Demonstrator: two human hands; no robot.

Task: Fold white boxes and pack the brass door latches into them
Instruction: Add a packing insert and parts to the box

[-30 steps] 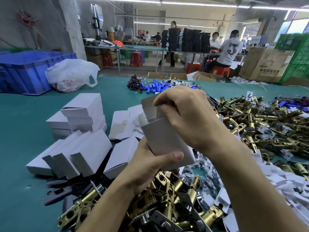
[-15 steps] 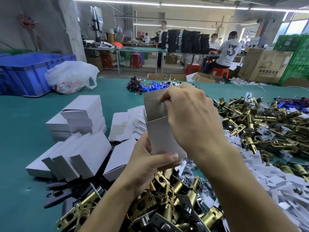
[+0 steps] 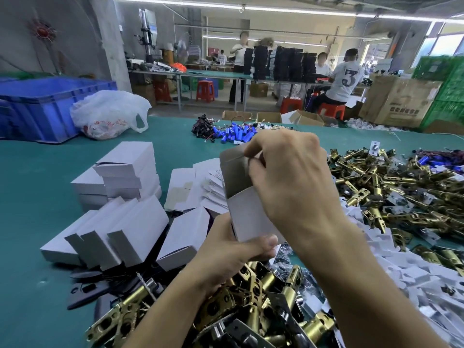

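two hands hold one small white cardboard box upright above the teal table. the left hand grips its lower end, thumb pressed across the front face. the right hand is at the open top, its curled fingers pinching the grey-lined flap. heaped brass door latches lie just below the hands, and more spread out to the right. folded white boxes are stacked and leaning at left, beside flat white box blanks.
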